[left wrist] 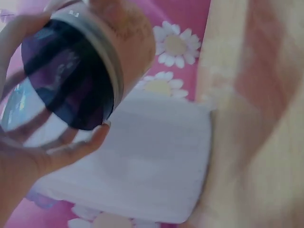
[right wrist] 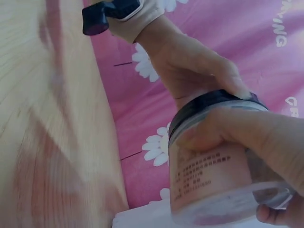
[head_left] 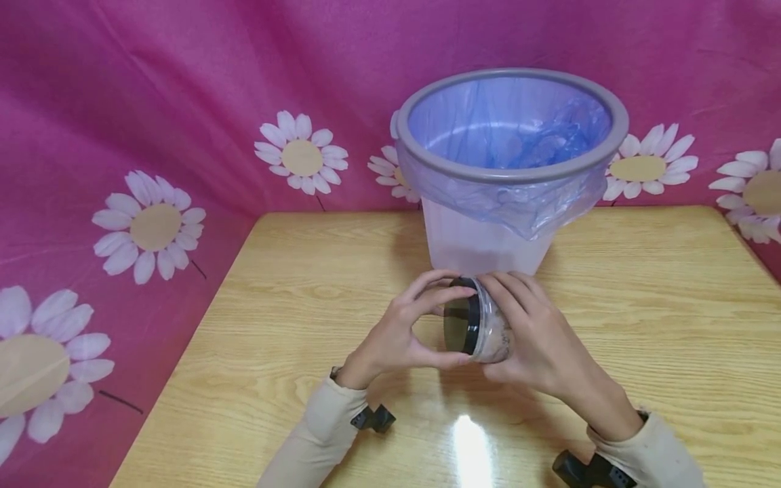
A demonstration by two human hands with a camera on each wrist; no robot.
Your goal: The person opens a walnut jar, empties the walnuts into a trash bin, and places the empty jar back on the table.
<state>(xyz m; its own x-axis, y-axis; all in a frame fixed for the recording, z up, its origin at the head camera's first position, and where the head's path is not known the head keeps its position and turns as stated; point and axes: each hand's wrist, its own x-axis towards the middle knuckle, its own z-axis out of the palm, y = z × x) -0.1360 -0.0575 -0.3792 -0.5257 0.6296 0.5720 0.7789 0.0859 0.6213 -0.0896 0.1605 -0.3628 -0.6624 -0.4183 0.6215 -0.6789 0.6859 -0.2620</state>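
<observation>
Lid-loosening step, judged: left hand [head_left: 396, 339] fingers curl round the black round lid [head_left: 461, 325] while right hand [head_left: 537, 339] grips the clear plastic jar [head_left: 493, 329] above the table [head_left: 641, 305], before the grey-rimmed bin [head_left: 509, 169]; next calls for counter-twisting.

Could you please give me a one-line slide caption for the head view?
Both hands hold a jar sideways, left hand on its black lid, before a lined bin.

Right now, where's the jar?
In the head view, the jar is held sideways between both hands above the table, just in front of the bin.
</observation>
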